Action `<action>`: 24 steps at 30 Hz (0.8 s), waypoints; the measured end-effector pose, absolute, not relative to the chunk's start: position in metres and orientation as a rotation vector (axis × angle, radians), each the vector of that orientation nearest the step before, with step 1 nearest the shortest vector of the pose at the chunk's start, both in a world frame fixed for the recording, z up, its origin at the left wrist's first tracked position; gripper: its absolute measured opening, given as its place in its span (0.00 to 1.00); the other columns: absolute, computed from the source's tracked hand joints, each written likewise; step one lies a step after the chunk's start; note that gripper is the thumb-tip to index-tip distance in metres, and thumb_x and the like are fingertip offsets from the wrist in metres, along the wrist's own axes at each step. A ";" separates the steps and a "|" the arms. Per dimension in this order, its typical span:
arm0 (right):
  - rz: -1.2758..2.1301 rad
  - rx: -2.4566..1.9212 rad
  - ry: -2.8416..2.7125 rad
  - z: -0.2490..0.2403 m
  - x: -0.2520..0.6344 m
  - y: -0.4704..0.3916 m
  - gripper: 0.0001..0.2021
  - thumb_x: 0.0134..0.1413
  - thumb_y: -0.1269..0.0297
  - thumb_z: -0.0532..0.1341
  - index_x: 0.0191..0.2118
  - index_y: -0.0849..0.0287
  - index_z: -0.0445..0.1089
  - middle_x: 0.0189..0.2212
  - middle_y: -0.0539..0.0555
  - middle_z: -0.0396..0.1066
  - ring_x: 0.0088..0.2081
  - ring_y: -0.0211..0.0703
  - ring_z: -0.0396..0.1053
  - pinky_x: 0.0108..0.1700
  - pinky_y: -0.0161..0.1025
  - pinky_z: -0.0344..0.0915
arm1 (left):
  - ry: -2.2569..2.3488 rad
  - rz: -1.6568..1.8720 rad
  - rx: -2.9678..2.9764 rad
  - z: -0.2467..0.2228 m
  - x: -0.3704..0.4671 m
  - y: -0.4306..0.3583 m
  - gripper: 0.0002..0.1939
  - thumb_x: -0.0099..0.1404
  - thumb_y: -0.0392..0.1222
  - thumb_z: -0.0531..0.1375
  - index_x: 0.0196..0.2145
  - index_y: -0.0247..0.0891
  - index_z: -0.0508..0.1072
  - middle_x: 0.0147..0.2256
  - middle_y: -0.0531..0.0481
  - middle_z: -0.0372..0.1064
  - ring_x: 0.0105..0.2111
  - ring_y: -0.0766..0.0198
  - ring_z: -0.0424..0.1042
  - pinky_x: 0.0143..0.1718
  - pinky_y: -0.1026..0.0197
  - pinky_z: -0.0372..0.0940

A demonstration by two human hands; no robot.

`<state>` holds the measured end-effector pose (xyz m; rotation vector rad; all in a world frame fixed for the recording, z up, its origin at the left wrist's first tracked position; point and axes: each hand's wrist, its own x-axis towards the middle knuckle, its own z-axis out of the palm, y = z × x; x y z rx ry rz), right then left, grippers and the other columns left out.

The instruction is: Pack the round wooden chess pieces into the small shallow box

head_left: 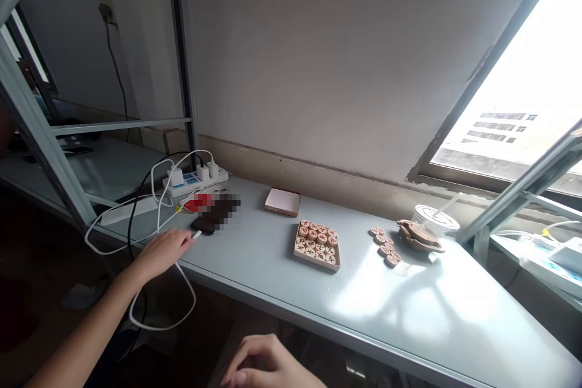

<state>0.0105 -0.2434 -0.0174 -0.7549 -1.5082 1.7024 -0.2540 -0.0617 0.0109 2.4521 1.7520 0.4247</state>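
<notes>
My left hand (164,251) is closed on a white charging cable (184,315), pinching it near its plug (196,234). The plug's tip is beside the near end of a dark phone (203,226) lying on the desk; whether they touch I cannot tell. The cable hangs in a loop below the desk edge. My right hand (270,361) is in front of the desk edge, fingers curled in, with nothing visible in it. Part of the phone's area is blurred. Farther right, an open box of round Chinese chess pieces (317,245) sits on the desk.
A power strip (193,182) with several white chargers and tangled cables stands at the back left. A box lid (282,202) lies near the wall. Loose chess pieces (385,247), a brown carved object (419,235) and a lidded cup (435,219) are toward the right.
</notes>
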 end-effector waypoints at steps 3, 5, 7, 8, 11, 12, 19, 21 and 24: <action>1.819 -0.561 -0.724 -0.046 -0.040 -0.221 0.13 0.47 0.53 0.65 0.29 0.60 0.73 0.24 0.50 0.69 0.26 0.33 0.65 0.33 0.31 0.59 | 1.735 0.365 2.429 0.010 -0.251 -0.111 0.18 0.65 0.52 0.45 0.28 0.41 0.67 0.29 0.50 0.69 0.31 0.60 0.70 0.28 0.64 0.57; 1.924 -0.472 -0.388 -0.055 -0.077 -0.202 0.18 0.46 0.50 0.64 0.38 0.59 0.72 0.36 0.53 0.72 0.34 0.35 0.68 0.38 0.31 0.61 | 1.737 0.394 2.393 0.006 -0.251 -0.144 0.18 0.66 0.53 0.45 0.29 0.42 0.67 0.30 0.51 0.69 0.32 0.61 0.70 0.29 0.65 0.58; 1.947 -0.348 -0.252 -0.053 -0.107 -0.187 0.23 0.45 0.45 0.63 0.39 0.61 0.71 0.40 0.57 0.71 0.40 0.39 0.69 0.43 0.34 0.62 | 1.720 0.476 2.369 0.001 -0.255 -0.173 0.17 0.65 0.54 0.46 0.30 0.43 0.69 0.30 0.51 0.69 0.31 0.62 0.70 0.29 0.66 0.60; 1.965 -0.300 -0.230 -0.050 -0.117 -0.182 0.26 0.45 0.42 0.62 0.39 0.62 0.71 0.40 0.58 0.71 0.42 0.41 0.68 0.44 0.35 0.62 | 1.701 0.545 2.355 0.000 -0.258 -0.185 0.17 0.65 0.53 0.47 0.32 0.43 0.69 0.31 0.51 0.69 0.32 0.62 0.70 0.30 0.66 0.61; 2.045 -0.327 -0.268 -0.041 -0.128 -0.178 0.33 0.46 0.34 0.54 0.42 0.62 0.70 0.37 0.59 0.72 0.40 0.44 0.69 0.41 0.38 0.64 | 1.686 0.712 2.292 0.000 -0.268 -0.213 0.14 0.64 0.51 0.50 0.30 0.44 0.70 0.30 0.51 0.69 0.33 0.62 0.69 0.33 0.66 0.63; 2.070 -0.374 -0.297 -0.039 -0.125 -0.179 0.34 0.47 0.33 0.52 0.44 0.61 0.69 0.39 0.59 0.72 0.40 0.44 0.69 0.39 0.38 0.65 | 1.680 0.728 2.269 0.001 -0.270 -0.219 0.14 0.64 0.51 0.51 0.27 0.44 0.70 0.29 0.51 0.69 0.32 0.62 0.68 0.33 0.65 0.63; 1.960 -0.257 -0.316 -0.011 -0.090 -0.181 0.37 0.51 0.32 0.41 0.45 0.59 0.69 0.52 0.59 0.65 0.51 0.51 0.64 0.42 0.47 0.68 | 1.462 0.793 1.926 -0.007 -0.247 -0.239 0.17 0.62 0.51 0.51 0.20 0.42 0.62 0.21 0.53 0.60 0.24 0.63 0.62 0.29 0.65 0.60; 1.918 -0.245 -0.300 -0.002 -0.086 -0.176 0.37 0.51 0.32 0.41 0.46 0.58 0.68 0.52 0.59 0.64 0.51 0.52 0.64 0.43 0.50 0.68 | 1.450 0.840 1.820 -0.016 -0.238 -0.236 0.17 0.61 0.53 0.52 0.20 0.41 0.61 0.20 0.54 0.57 0.22 0.65 0.59 0.26 0.65 0.58; 1.882 -0.216 -0.231 0.007 -0.084 -0.159 0.35 0.52 0.33 0.42 0.45 0.58 0.67 0.49 0.57 0.67 0.48 0.50 0.66 0.44 0.52 0.68 | 1.466 0.875 1.698 -0.028 -0.226 -0.223 0.22 0.60 0.56 0.52 0.17 0.40 0.56 0.17 0.56 0.50 0.19 0.66 0.53 0.22 0.65 0.54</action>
